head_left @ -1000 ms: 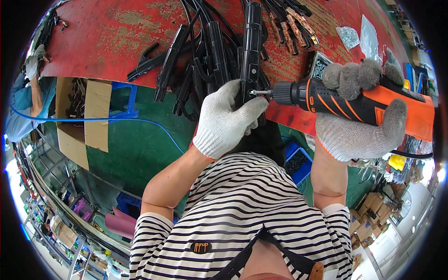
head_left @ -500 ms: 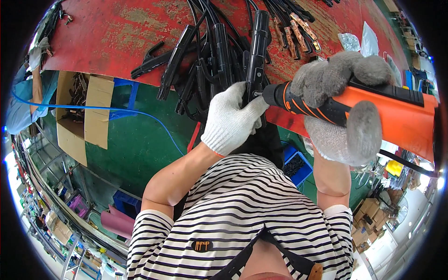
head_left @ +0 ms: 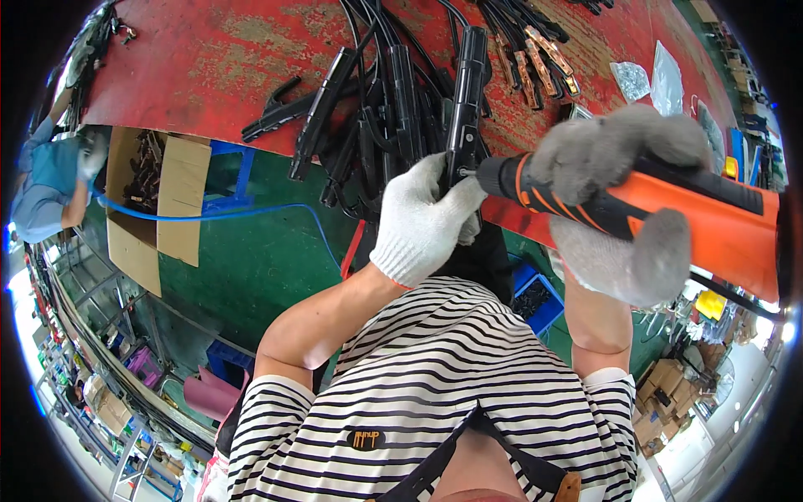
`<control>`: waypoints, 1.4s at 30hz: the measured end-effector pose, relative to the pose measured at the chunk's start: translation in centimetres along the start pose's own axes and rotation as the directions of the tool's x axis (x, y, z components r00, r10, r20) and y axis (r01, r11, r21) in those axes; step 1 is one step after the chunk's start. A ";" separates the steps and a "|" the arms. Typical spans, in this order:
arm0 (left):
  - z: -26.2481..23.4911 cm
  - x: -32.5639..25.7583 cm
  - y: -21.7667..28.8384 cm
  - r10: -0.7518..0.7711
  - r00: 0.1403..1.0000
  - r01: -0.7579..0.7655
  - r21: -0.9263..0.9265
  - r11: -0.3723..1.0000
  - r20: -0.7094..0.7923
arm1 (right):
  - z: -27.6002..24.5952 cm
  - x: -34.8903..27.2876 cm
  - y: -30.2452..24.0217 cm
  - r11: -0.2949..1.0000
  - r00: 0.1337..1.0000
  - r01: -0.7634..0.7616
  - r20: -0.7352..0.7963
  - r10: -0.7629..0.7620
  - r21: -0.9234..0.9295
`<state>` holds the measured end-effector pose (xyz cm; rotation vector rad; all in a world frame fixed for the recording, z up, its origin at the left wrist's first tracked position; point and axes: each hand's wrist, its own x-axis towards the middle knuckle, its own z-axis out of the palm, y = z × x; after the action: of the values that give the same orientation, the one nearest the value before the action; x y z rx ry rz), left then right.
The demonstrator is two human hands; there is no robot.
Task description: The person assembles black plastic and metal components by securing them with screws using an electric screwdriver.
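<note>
My left hand (head_left: 427,219), in a white knit glove, is closed round the lower end of a black welding electrode holder (head_left: 467,100). Its cable end points away from me over the red table. In my right hand (head_left: 623,205), gloved in grey and white, is an orange and black power screwdriver (head_left: 694,217). The driver lies sideways, its tip meeting a screw hole in the holder's side beside my left thumb. Just left of it, several more black electrode holders (head_left: 403,100) with cables hang over the table's front edge.
Bare copper-coloured clamp parts (head_left: 535,67) on cables lie on the red table (head_left: 184,75) at the back right, near clear plastic bags (head_left: 665,79). A cardboard box (head_left: 180,197) stands left, crossed by a blue hose (head_left: 251,215). A blue bin (head_left: 542,305) sits below. A co-worker's blue sleeve (head_left: 50,184) shows far left.
The holder and driver stay together, shifted slightly down in view. At far left the co-worker's arm has moved toward the cardboard box, and the blue hose has shifted.
</note>
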<state>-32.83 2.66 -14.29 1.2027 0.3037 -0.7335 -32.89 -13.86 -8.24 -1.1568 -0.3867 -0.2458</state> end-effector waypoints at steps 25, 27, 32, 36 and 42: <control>1.9 12.1 3.9 0.403 0.356 -0.695 0.527 -0.489 0.843 | -7.2 -8.2 -2.2 0.998 0.794 -0.025 -0.607 -0.020 -0.066; 1.6 13.0 3.3 0.317 0.438 -0.665 0.541 -0.516 0.841 | -7.3 -8.7 -2.2 0.994 0.787 -0.022 -0.615 -0.048 -0.105; 2.3 13.9 4.7 0.198 0.626 -0.674 0.651 -0.349 0.754 | -9.0 -10.3 -2.6 0.988 0.719 -0.071 -0.694 -0.046 -0.138; 0.7 20.5 7.4 0.544 0.749 -0.315 0.926 -0.209 0.378 | -9.9 -10.4 -2.6 0.986 0.625 -0.114 -0.780 -0.026 -0.124; 2.1 29.1 13.8 0.411 0.808 0.230 0.869 0.439 -0.421 | -9.9 -9.7 -1.9 0.996 0.690 -0.079 -0.723 0.028 -0.036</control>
<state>-2.65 -7.22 -20.27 2.5227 0.3491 -0.3439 -40.74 -23.78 -14.09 -1.0364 0.3688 -0.6440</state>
